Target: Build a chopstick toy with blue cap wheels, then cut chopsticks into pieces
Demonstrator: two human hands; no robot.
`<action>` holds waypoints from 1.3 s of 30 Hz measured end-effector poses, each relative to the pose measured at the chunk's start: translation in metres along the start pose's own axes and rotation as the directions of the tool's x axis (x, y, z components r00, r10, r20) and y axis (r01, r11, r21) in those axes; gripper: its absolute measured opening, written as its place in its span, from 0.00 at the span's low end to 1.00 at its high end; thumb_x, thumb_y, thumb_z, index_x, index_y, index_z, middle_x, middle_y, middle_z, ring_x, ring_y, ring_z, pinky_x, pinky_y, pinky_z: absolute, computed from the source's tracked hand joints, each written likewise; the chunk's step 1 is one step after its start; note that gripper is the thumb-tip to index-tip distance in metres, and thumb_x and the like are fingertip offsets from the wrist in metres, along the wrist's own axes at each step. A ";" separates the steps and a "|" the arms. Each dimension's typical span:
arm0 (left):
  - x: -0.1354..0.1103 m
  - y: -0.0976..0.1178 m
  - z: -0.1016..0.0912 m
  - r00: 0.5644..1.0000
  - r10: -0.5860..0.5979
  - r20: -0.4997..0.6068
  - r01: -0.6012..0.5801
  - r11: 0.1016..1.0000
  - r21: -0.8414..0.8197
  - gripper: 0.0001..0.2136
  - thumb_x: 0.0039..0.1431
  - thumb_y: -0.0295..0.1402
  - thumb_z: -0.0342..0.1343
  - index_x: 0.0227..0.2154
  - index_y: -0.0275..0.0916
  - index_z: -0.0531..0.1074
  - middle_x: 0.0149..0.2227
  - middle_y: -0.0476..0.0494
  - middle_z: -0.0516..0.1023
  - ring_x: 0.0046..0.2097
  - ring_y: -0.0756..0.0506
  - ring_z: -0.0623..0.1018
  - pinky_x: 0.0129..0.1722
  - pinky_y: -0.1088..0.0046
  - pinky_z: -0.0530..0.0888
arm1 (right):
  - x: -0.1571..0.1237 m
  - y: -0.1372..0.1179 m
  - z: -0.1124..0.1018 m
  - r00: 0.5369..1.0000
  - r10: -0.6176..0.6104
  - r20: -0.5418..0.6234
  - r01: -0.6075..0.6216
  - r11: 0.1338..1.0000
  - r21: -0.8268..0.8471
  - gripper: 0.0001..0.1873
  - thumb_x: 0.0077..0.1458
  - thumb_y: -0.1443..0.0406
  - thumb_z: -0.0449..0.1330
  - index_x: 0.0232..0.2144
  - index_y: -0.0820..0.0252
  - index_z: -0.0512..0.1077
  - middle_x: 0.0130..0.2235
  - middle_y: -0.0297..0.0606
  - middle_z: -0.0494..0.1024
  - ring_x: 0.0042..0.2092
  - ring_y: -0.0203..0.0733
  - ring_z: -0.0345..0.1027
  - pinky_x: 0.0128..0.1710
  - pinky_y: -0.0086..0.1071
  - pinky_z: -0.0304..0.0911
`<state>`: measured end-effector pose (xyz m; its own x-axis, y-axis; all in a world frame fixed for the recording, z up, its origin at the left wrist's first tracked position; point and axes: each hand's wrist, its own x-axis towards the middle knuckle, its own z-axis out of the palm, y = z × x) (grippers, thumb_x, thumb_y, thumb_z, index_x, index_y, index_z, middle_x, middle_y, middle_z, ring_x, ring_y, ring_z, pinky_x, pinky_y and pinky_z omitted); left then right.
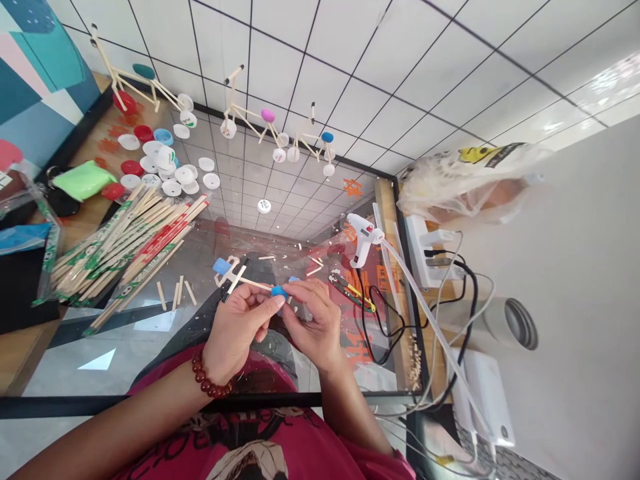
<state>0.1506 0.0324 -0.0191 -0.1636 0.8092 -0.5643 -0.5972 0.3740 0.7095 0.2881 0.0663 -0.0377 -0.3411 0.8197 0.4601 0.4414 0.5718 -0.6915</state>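
My left hand (237, 327) and my right hand (315, 320) meet over a glass tabletop (150, 333). Both pinch a small stick model (235, 275) made of thin wooden sticks with a blue cap (279, 291) at the fingertips and a blue square piece (221, 266) at its far end. The left fingers grip the stick beside the blue cap. The right fingers close on the cap from the other side. A red bead bracelet (207, 381) circles my left wrist.
A white glue gun (363, 235) stands to the right, its cord running to a power strip (425, 253). Wrapped chopsticks (125, 247) lie at left beside bottle caps (165, 167). Three finished stick models (250, 117) stand at the back. Pliers (350, 290) lie nearby.
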 end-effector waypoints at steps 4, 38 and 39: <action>0.001 -0.001 0.002 1.000 -0.013 -0.022 0.013 1.000 0.003 0.21 0.37 0.40 0.74 0.29 0.35 0.72 0.21 0.57 0.69 0.17 0.58 0.62 0.12 0.84 0.56 | 0.000 -0.001 0.000 1.000 -0.017 -0.004 0.017 1.000 0.000 0.15 0.57 0.72 0.61 0.45 0.51 0.74 0.40 0.37 0.82 0.40 0.42 0.76 0.45 0.42 0.67; 0.004 0.004 0.007 0.993 -0.038 -0.113 0.040 0.999 0.023 0.19 0.32 0.40 0.74 0.24 0.35 0.73 0.19 0.56 0.68 0.18 0.59 0.57 0.16 0.81 0.49 | -0.001 -0.002 0.008 1.000 -0.009 -0.025 0.006 0.993 -0.120 0.15 0.55 0.71 0.63 0.44 0.52 0.74 0.44 0.40 0.78 0.45 0.45 0.74 0.46 0.44 0.68; 0.003 0.004 0.008 0.993 -0.039 -0.115 0.042 0.999 0.022 0.19 0.32 0.40 0.74 0.24 0.35 0.74 0.19 0.56 0.69 0.18 0.59 0.57 0.16 0.81 0.49 | -0.001 -0.002 0.008 1.000 -0.004 -0.029 0.001 0.994 -0.112 0.16 0.55 0.71 0.63 0.45 0.52 0.74 0.45 0.41 0.78 0.45 0.45 0.74 0.47 0.45 0.68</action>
<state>0.1534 0.0403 -0.0147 -0.2297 0.7363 -0.6365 -0.5864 0.4172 0.6943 0.2808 0.0639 -0.0413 -0.3191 0.8178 0.4789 0.5313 0.5729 -0.6242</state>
